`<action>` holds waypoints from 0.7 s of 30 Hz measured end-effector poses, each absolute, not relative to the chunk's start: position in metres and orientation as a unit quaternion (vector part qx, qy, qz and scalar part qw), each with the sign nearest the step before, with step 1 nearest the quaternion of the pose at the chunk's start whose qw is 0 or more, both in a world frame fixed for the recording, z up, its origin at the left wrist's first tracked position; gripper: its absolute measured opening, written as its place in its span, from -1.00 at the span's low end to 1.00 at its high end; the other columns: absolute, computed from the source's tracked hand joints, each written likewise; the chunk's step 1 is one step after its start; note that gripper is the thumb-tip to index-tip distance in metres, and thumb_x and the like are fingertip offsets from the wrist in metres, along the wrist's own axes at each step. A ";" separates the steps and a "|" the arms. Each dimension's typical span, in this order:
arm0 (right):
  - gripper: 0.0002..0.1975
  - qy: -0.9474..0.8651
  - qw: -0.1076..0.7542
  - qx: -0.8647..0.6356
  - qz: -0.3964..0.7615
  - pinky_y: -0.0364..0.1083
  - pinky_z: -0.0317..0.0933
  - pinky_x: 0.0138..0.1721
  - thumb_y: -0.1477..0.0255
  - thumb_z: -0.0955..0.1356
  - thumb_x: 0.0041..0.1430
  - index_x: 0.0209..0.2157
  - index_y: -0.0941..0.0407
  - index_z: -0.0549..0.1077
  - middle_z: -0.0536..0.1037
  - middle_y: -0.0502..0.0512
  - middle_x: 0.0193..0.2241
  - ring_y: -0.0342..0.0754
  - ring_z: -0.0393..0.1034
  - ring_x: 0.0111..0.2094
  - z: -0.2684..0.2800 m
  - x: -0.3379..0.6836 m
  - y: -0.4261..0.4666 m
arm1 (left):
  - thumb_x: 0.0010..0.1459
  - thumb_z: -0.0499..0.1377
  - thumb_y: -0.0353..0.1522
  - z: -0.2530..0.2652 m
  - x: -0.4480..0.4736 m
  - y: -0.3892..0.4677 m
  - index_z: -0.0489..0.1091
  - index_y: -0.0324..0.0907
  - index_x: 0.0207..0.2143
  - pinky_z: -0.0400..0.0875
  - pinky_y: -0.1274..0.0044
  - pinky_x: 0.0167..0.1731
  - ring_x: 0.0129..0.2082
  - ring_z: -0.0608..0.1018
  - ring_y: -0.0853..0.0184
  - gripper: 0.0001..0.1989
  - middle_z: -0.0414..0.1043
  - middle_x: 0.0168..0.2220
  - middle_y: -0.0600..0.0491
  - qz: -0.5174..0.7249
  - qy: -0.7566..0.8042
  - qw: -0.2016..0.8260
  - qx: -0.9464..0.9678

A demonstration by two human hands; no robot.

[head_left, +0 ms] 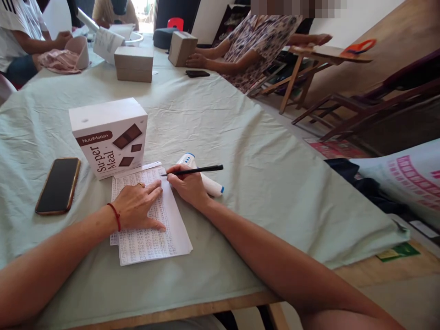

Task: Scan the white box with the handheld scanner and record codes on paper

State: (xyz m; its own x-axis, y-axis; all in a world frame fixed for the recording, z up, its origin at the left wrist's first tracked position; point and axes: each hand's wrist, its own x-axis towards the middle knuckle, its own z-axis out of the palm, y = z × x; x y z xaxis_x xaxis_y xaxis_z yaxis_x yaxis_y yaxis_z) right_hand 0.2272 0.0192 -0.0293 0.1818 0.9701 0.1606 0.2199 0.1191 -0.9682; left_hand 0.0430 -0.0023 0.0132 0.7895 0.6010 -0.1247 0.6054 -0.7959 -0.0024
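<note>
Several sheets of paper covered in columns of handwriting lie stacked on the cloth in front of me. My left hand rests flat on them with its fingers spread; a red string is round the wrist. In my right hand a black pen is pinched, its tip touching the top sheet near the upper right edge. Partly behind that hand lies a white device with blue ends. A white NutriMotion box stands upright just beyond the papers.
A phone lies at the left on the green tablecloth. Cardboard boxes and a dark phone are at the far end, where other people sit. To the right stand a small wooden table and a chair.
</note>
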 end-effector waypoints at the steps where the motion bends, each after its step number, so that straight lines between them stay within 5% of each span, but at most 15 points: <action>1: -0.88 -0.539 0.531 -0.567 0.328 -0.14 0.23 -0.52 0.36 0.33 -0.16 -0.53 0.11 0.44 0.46 -0.04 -0.63 -0.15 0.31 -0.58 -0.032 0.228 0.020 | 0.00 0.12 0.25 0.013 0.043 -0.002 0.26 -0.28 0.17 0.45 0.33 -0.34 -0.09 0.54 0.07 -0.07 0.15 0.31 -0.11 -0.059 0.318 0.019 0.946; 21: -0.89 -0.619 0.494 -0.555 0.254 -0.10 0.24 -0.41 0.36 0.29 -0.07 -0.54 0.07 0.43 0.47 -0.01 -0.59 -0.09 0.31 -0.51 -0.040 0.231 0.017 | -0.02 0.16 0.23 0.012 0.045 -0.001 0.27 -0.21 0.15 0.41 0.40 -0.39 -0.14 0.54 0.07 -0.11 0.21 0.26 -0.17 -0.049 0.327 0.038 0.943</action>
State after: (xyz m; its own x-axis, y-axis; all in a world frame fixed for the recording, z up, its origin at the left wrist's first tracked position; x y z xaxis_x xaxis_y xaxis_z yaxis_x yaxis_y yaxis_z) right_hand 0.2308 0.0174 -0.0395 0.1044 0.9381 0.3303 0.4372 0.2550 -0.8625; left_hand 0.0453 -0.0012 0.0121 0.7807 0.6139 -0.1171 0.6212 -0.7827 0.0388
